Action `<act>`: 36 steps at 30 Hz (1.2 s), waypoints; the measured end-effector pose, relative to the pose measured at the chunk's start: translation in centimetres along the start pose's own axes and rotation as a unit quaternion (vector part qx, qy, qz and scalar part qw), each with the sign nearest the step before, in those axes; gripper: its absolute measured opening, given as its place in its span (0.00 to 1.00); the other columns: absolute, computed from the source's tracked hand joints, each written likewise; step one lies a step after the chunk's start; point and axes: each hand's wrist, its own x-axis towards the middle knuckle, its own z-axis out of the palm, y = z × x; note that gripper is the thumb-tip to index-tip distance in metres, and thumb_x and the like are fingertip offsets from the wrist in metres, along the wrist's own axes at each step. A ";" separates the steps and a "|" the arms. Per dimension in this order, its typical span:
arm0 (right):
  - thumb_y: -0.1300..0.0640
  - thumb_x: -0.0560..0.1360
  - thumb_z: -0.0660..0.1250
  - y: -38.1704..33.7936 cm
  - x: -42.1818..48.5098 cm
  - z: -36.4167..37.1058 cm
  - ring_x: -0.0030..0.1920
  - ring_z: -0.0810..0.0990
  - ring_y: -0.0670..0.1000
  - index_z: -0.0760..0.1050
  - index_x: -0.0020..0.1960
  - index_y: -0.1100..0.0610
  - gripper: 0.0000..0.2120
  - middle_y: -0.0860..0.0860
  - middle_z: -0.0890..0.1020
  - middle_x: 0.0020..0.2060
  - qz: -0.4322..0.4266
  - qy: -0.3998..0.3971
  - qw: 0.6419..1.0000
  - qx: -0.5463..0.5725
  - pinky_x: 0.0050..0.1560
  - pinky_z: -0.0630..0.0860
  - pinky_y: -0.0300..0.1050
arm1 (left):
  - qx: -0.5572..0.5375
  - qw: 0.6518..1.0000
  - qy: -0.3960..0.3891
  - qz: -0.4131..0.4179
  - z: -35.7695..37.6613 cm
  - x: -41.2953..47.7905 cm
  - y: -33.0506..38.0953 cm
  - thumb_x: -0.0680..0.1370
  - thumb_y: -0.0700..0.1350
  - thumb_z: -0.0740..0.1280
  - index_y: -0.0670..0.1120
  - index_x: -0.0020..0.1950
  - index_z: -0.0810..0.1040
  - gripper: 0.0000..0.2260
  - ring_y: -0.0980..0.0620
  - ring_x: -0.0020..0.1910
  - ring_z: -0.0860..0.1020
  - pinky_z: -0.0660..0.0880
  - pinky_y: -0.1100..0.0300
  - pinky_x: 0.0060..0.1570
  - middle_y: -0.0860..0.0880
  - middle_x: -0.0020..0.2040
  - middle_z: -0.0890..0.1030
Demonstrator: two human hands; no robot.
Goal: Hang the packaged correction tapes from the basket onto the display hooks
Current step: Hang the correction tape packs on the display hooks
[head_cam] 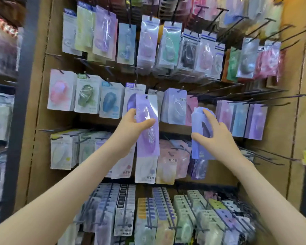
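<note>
My left hand [131,129] grips one tall purple correction tape pack [147,124] upright in front of the middle row of the display, its hang hole at the top just below a hook [135,83]. To its right, my right hand [214,134] holds a stack of blue-purple correction tape packs [199,138], fingers wrapped over its top and side. Both packs are held clear of the hooks. The basket is out of view.
A brown pegboard wall [293,121] carries rows of hooks full of packaged correction tapes [60,91]. Several bare black hooks [265,98] stick out at the right, some at mid height and some lower. More packed rows [166,218] fill the bottom.
</note>
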 end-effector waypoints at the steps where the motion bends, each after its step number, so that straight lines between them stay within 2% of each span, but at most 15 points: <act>1: 0.46 0.76 0.66 0.7 0.9 -0.2 0.41 0.71 0.48 0.48 0.78 0.39 0.38 0.53 0.68 0.55 0.008 0.009 1.000 -0.004 0.36 0.64 0.40 | -0.006 1.000 0.000 0.001 0.4 0.6 -0.1 0.77 0.44 0.71 0.46 0.58 0.74 0.12 0.46 0.54 0.82 0.79 0.50 0.56 0.44 0.55 0.82; 3: 0.47 0.76 0.67 2.1 2.6 -0.9 0.48 0.71 0.53 0.49 0.78 0.41 0.38 0.54 0.69 0.62 0.015 0.037 0.999 -0.009 0.39 0.66 0.44 | -0.017 1.000 -0.003 0.003 1.2 1.8 -0.5 0.77 0.44 0.71 0.45 0.61 0.74 0.15 0.46 0.55 0.81 0.77 0.47 0.59 0.43 0.57 0.81; 5: 0.49 0.76 0.67 3.3 4.1 -1.9 0.51 0.69 0.55 0.49 0.78 0.41 0.38 0.57 0.67 0.66 0.021 0.066 0.998 -0.010 0.39 0.66 0.45 | -0.023 1.000 -0.009 0.005 2.2 3.0 -0.9 0.76 0.44 0.71 0.45 0.61 0.74 0.15 0.47 0.55 0.82 0.78 0.48 0.58 0.44 0.56 0.82; 9: 0.50 0.77 0.66 5.2 6.7 -3.9 0.50 0.69 0.57 0.47 0.78 0.41 0.37 0.60 0.60 0.70 0.047 0.122 0.991 -0.018 0.46 0.66 0.47 | -0.026 0.999 -0.033 0.018 4.8 5.2 -1.6 0.76 0.44 0.72 0.45 0.62 0.74 0.17 0.51 0.50 0.84 0.80 0.55 0.48 0.47 0.54 0.84; 11: 0.50 0.77 0.65 6.2 7.9 -4.8 0.49 0.68 0.57 0.46 0.78 0.42 0.37 0.60 0.59 0.70 0.044 0.136 0.989 -0.031 0.47 0.65 0.47 | -0.030 0.999 -0.037 0.019 6.2 6.0 -1.7 0.76 0.44 0.71 0.46 0.62 0.74 0.16 0.52 0.48 0.84 0.80 0.57 0.46 0.49 0.53 0.84; 17: 0.48 0.78 0.63 8.8 10.7 -5.9 0.49 0.67 0.56 0.46 0.78 0.42 0.36 0.59 0.60 0.72 0.044 0.082 0.993 -0.069 0.45 0.64 0.47 | -0.010 0.998 -0.042 0.035 10.3 8.7 -2.1 0.77 0.44 0.71 0.46 0.63 0.73 0.16 0.51 0.51 0.83 0.80 0.54 0.50 0.48 0.55 0.83; 21: 0.46 0.78 0.62 9.7 11.5 -6.4 0.49 0.67 0.56 0.47 0.78 0.41 0.34 0.57 0.63 0.68 0.025 0.074 0.995 -0.067 0.44 0.65 0.48 | 0.004 0.999 -0.027 0.041 12.0 10.1 -2.3 0.73 0.49 0.75 0.45 0.72 0.68 0.30 0.47 0.59 0.80 0.77 0.47 0.59 0.46 0.62 0.80; 26: 0.43 0.77 0.61 9.9 11.6 -7.0 0.49 0.69 0.56 0.49 0.78 0.41 0.34 0.55 0.62 0.66 -0.011 0.046 0.990 -0.131 0.44 0.69 0.48 | 0.013 0.998 -0.017 0.055 13.5 11.4 -2.6 0.77 0.45 0.71 0.46 0.63 0.73 0.16 0.51 0.49 0.84 0.80 0.57 0.46 0.48 0.55 0.83; 28: 0.43 0.77 0.61 10.0 11.6 -7.3 0.49 0.68 0.56 0.49 0.78 0.41 0.34 0.55 0.63 0.66 -0.008 0.049 0.988 -0.145 0.44 0.68 0.48 | 0.015 0.998 -0.015 0.054 13.9 11.7 -2.9 0.77 0.46 0.71 0.46 0.63 0.73 0.16 0.51 0.49 0.84 0.80 0.57 0.46 0.48 0.55 0.83; 30: 0.43 0.77 0.61 10.2 11.6 -7.5 0.49 0.69 0.56 0.47 0.78 0.40 0.34 0.56 0.64 0.66 -0.009 0.054 0.987 -0.149 0.43 0.68 0.48 | 0.015 0.998 -0.018 0.050 14.3 11.7 -3.2 0.77 0.46 0.71 0.46 0.64 0.73 0.17 0.50 0.51 0.83 0.81 0.53 0.50 0.47 0.56 0.82; 32: 0.44 0.77 0.62 10.6 11.7 -7.0 0.50 0.72 0.57 0.43 0.78 0.39 0.38 0.56 0.64 0.68 -0.028 0.050 0.988 -0.146 0.43 0.71 0.49 | 0.013 0.998 -0.018 0.051 14.5 11.8 -3.4 0.77 0.46 0.71 0.46 0.64 0.73 0.17 0.49 0.52 0.83 0.80 0.50 0.53 0.47 0.56 0.82; 34: 0.46 0.76 0.65 11.4 12.2 -5.9 0.56 0.74 0.60 0.39 0.77 0.42 0.42 0.55 0.63 0.71 -0.040 0.044 0.993 -0.098 0.47 0.73 0.51 | 0.010 0.998 -0.017 0.060 14.7 11.8 -3.4 0.77 0.46 0.70 0.47 0.64 0.73 0.17 0.51 0.51 0.83 0.81 0.54 0.49 0.48 0.56 0.83; 36: 0.48 0.76 0.68 12.2 13.3 -4.6 0.65 0.70 0.61 0.41 0.78 0.46 0.43 0.55 0.61 0.74 -0.036 0.045 0.997 -0.044 0.53 0.71 0.52 | 0.005 0.998 -0.017 0.068 14.7 11.9 -3.3 0.77 0.45 0.70 0.47 0.64 0.73 0.16 0.53 0.50 0.83 0.80 0.60 0.44 0.49 0.55 0.83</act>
